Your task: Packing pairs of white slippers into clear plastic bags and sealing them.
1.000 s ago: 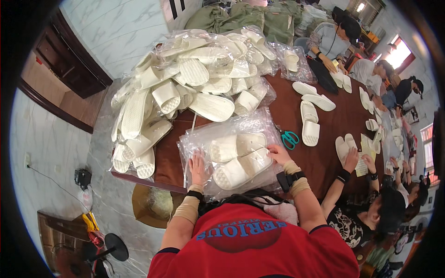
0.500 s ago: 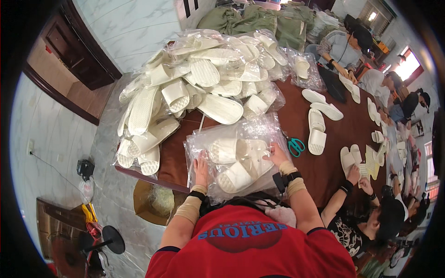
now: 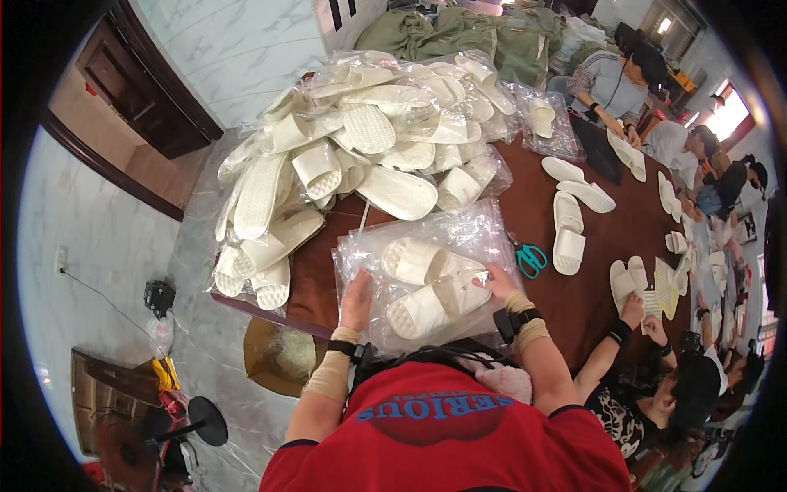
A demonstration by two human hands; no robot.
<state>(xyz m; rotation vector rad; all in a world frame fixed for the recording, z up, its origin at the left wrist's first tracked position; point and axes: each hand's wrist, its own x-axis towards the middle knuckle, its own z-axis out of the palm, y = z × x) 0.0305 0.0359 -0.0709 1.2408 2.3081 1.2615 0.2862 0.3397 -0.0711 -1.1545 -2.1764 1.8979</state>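
Observation:
A pair of cream slippers lies side by side on a stack of clear plastic bags at the table edge before me. Clear film seems to cover part of the pair, but I cannot tell whether both are fully inside a bag. My right hand grips the right ends of the slippers, its fingers curled over them. At the left edge of the bags rests my left hand, turned on its side with fingers stretched and the thumb raised. Tan wraps and black bands circle both wrists.
Bagged slippers are heaped on the brown table beyond the bags. Teal-handled scissors lie to the right, near loose slippers. A cardboard box stands on the floor at left. Co-workers handle slippers along the right side.
The slipper pair has turned slightly and moved a little to the right, with my right hand at its ends. My left hand has gone from lying flat to standing on its side.

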